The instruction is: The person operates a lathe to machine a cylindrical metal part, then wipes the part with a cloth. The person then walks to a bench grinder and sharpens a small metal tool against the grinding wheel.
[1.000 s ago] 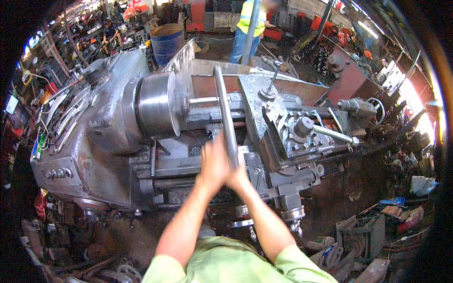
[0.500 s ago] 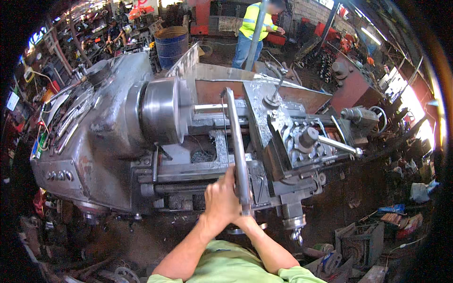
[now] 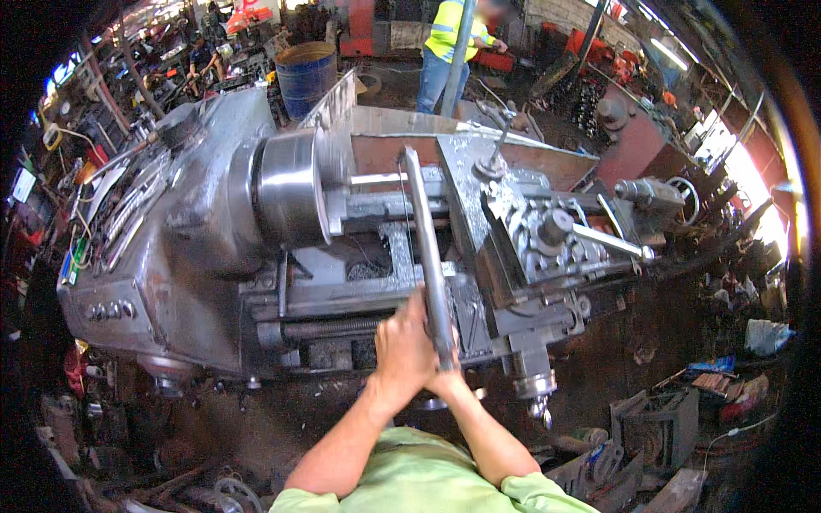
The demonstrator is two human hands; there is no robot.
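Note:
A hacksaw (image 3: 428,248) with a thick metal tube frame points away from me, its thin blade a fine line left of the tube. My left hand (image 3: 404,349) is closed around its near end. My right hand (image 3: 445,378) grips there too, mostly hidden behind the left hand and the frame. Toward its far end the saw crosses a slim bright rod (image 3: 372,179) that sticks out of the lathe chuck (image 3: 295,188). The chuck's jaws are blurred, as if spinning. Whether the blade touches the rod I cannot tell.
The lathe's tool post (image 3: 554,229) and its handle stand to the right, before the tailstock (image 3: 650,201). Metal chips lie on the carriage. Tools cover the headstock (image 3: 201,222). A blue drum (image 3: 306,81) and a person in a yellow vest (image 3: 445,38) are beyond the machine.
The view has shifted slightly. Both hands and the saw's near end are a little farther forward over the lathe, the grip unchanged. The person beyond remains standing.

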